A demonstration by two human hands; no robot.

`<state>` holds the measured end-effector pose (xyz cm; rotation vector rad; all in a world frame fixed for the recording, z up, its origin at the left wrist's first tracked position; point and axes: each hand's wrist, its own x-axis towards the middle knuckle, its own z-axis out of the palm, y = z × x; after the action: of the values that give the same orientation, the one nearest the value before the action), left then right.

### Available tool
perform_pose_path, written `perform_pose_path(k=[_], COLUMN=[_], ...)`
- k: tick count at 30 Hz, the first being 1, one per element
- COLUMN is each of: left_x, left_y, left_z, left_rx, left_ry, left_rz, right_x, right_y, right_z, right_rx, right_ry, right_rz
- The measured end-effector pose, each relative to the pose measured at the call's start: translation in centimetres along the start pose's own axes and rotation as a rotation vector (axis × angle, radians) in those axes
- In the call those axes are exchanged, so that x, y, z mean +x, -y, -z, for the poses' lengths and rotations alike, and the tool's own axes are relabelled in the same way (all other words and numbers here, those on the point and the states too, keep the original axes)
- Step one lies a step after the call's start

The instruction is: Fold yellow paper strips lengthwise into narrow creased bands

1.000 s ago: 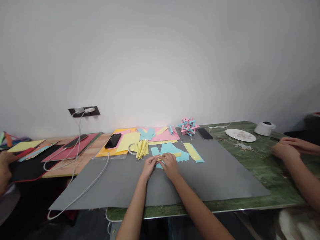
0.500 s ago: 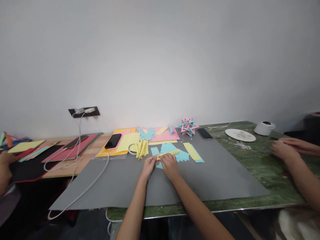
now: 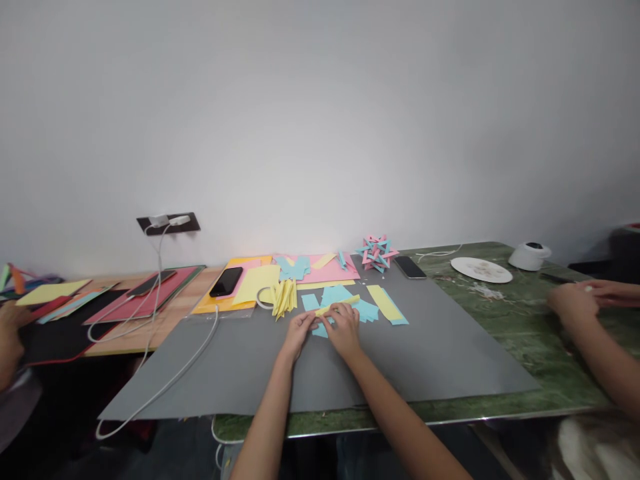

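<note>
A narrow folded yellow paper strip is between my two hands, slanting up to the right over light blue paper pieces. My left hand pinches its left end. My right hand has its fingers bent on the strip close to the left fingertips. Just left of the hands stands a bunch of folded yellow strips. Flat yellow and blue strips lie to the right. All rest on a grey sheet.
Behind are a pink and blue paper star ball, a phone and another phone. A white cable crosses the left side. Other people's hands appear at right and left, near a white plate.
The fingers of my right hand have lifted and bent, drawing a little toward my left fingertips. At the right, the other person's hands have shifted slightly.
</note>
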<state>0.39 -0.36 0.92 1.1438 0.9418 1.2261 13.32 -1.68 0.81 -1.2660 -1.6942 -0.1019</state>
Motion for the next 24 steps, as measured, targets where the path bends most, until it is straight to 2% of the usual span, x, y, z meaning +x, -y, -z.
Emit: perform_pose_path(k=[7, 15, 24], left_x=[-0.04, -0.21, 0.03], left_y=[0.00, -0.09, 0.09], left_z=[0.19, 0.05, 0.06], left_rx=[0.006, 0.034, -0.004], left_ry=[0.002, 0.013, -0.016], left_rz=[0.006, -0.004, 0.029], right_x=[0.17, -0.24, -0.18], right_y=[0.15, 0.23, 0.04], right_z=[0.50, 0.08, -0.13], right_rx=[0.043, -0.026, -0.064], right_ry=[-0.012, 0.093, 0.063], right_rz=[-0.062, 0.116, 0.063])
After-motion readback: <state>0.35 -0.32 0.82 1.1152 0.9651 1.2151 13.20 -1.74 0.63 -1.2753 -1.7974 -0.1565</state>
